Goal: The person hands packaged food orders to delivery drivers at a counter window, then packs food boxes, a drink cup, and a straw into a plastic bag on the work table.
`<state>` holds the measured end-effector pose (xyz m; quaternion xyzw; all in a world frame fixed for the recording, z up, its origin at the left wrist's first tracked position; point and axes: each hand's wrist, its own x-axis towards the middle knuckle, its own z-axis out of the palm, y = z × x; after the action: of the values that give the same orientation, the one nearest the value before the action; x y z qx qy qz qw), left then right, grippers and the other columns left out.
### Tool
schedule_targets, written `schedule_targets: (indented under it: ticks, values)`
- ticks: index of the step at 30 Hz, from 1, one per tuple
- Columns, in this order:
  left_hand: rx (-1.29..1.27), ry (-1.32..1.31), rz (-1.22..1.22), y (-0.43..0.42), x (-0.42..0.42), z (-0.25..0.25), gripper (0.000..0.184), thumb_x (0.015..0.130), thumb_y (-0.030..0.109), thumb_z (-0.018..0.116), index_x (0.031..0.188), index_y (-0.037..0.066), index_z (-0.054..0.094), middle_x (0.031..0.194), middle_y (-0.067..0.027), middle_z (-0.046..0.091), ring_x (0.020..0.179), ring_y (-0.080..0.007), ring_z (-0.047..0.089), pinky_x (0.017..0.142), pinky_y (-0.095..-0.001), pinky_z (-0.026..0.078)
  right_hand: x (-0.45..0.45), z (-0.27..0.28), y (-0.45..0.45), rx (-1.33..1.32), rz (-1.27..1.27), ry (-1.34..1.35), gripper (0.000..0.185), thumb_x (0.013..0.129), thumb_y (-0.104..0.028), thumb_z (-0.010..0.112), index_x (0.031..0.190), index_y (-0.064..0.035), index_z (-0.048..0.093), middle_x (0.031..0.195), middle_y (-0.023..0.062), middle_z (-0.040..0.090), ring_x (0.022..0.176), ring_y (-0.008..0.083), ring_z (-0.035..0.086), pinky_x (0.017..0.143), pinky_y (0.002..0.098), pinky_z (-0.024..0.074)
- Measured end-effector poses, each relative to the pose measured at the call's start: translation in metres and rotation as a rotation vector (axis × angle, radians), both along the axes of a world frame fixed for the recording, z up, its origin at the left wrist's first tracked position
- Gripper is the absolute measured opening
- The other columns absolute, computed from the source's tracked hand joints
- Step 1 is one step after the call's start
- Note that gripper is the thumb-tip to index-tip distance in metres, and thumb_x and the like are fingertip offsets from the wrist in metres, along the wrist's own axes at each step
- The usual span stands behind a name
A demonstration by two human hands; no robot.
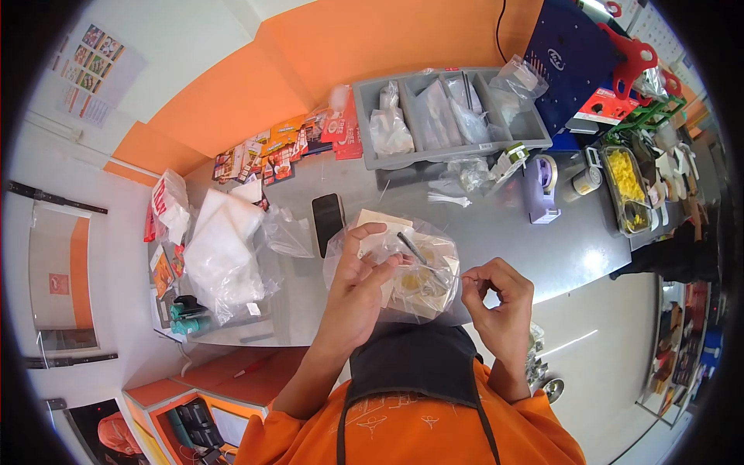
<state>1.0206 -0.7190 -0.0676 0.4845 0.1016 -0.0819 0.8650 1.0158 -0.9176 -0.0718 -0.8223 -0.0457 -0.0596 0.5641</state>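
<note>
You show one left hand (pixel 359 277), one right hand (pixel 500 298). Before you: one phone (pixel 328 221), one tape dispenser (pixel 540 192), one grey tray (pixel 426 159).

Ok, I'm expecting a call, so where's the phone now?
In the head view, the phone lies left of centre on the metal table, just left of the clear bag by the person's left hand.

Clr bag (pixel 425 301), beige contents (pixel 398 221), nr tbl (pixel 581 244) edge

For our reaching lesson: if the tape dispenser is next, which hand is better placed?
Probably the right hand: nearer the tape dispenser, while the left hand is at the plastic bag.
</note>
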Motion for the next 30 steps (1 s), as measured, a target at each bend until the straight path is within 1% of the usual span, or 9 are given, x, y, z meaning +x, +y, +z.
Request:
schedule_targets:
  ticks: [9,12,15,18,19,24,25,28,30]
  values:
    - [0.108,-0.025,-0.019,-0.001,-0.004,-0.002,0.045,0.094,-0.004,0.054,0.134,0.008,0.038,0.121,-0.015,0.055,0.116,-0.0233,0.058,0.102,-0.0367,0.044,-0.002,0.005,0.007,-0.067,-0.105,-0.017,0.008,0.076,0.003,0.071,0.082,0.0031,0.066,0.069,0.0085,0.06,0.054,0.0156,0.055,0.051,0.0279,0.0441]
    - [0.155,-0.035,-0.014,-0.002,-0.005,-0.003,0.046,0.094,-0.005,0.053,0.135,0.008,0.037,0.122,-0.0152,0.055,0.115,-0.023,0.058,0.101,-0.0359,0.045,0.001,0.0,0.011,-0.036,-0.014,-0.011,0.008,0.078,0.003,0.069,0.085,0.0025,0.066,0.073,0.009,0.061,0.058,0.0168,0.058,0.054,0.0289,0.0452]
    - [0.221,-0.058,-0.05,-0.001,-0.006,-0.006,0.043,0.097,-0.002,0.053,0.134,0.011,0.035,0.123,-0.0161,0.053,0.115,-0.0208,0.058,0.097,-0.0304,0.046,0.013,-0.016,0.025,0.031,0.064,0.002,0.008,0.08,0.002,0.069,0.088,0.0026,0.065,0.088,0.0125,0.063,0.076,0.0213,0.063,0.067,0.0318,0.0491]
    - [0.336,-0.029,-0.059,-0.003,-0.006,0.003,0.042,0.097,-0.002,0.053,0.134,0.01,0.035,0.121,-0.0136,0.055,0.114,-0.0191,0.058,0.095,-0.0299,0.046,0.026,-0.044,0.043,0.163,0.146,-0.137,0.008,0.083,0.0,0.068,0.09,0.0031,0.065,0.104,0.0157,0.061,0.099,0.0273,0.062,0.084,0.0359,0.049]
    - [0.394,-0.055,-0.056,-0.002,-0.007,0.003,0.042,0.097,-0.002,0.053,0.133,0.01,0.035,0.12,-0.0128,0.056,0.113,-0.0185,0.059,0.094,-0.0301,0.047,0.03,-0.047,0.045,0.237,0.222,-0.065,0.007,0.087,-0.002,0.067,0.091,0.0037,0.065,0.117,0.0166,0.059,0.111,0.0296,0.058,0.093,0.0377,0.0463]
    - [0.638,-0.136,-0.048,-0.002,-0.007,0.001,0.041,0.096,-0.002,0.053,0.133,0.008,0.036,0.118,-0.0111,0.057,0.112,-0.0164,0.058,0.093,-0.031,0.047,0.044,-0.061,0.048,0.519,0.423,0.19,0.01,0.092,-0.002,0.062,0.098,0.0041,0.067,0.12,0.0116,0.065,0.109,0.0195,0.06,0.096,0.0321,0.0446]
    - [0.683,-0.168,-0.013,-0.003,-0.006,-0.005,0.043,0.094,-0.001,0.055,0.132,0.007,0.037,0.118,-0.0152,0.057,0.107,-0.0237,0.061,0.092,-0.0349,0.047,0.044,-0.061,0.048,0.564,0.445,0.289,0.011,0.093,-0.002,0.062,0.099,0.0043,0.068,0.119,0.0106,0.066,0.109,0.0174,0.06,0.097,0.0309,0.0441]
    - [1.208,-0.405,-0.003,-0.001,-0.005,-0.005,0.045,0.09,-0.002,0.056,0.131,0.003,0.038,0.118,-0.0208,0.057,0.1,-0.037,0.062,0.09,-0.0427,0.047,0.043,-0.063,0.05,0.586,0.467,0.305,0.013,0.094,-0.001,0.06,0.102,0.005,0.068,0.113,0.0082,0.069,0.105,0.0144,0.061,0.098,0.0286,0.0436]
    - [1.286,-0.416,-0.001,-0.009,-0.007,0.005,0.045,0.089,-0.001,0.056,0.13,0.001,0.039,0.114,-0.0239,0.058,0.097,-0.0435,0.06,0.09,-0.0478,0.046,0.044,-0.061,0.052,0.617,0.451,0.309,0.013,0.094,-0.001,0.06,0.102,0.0052,0.067,0.113,0.0079,0.068,0.103,0.0146,0.061,0.097,0.0285,0.044]
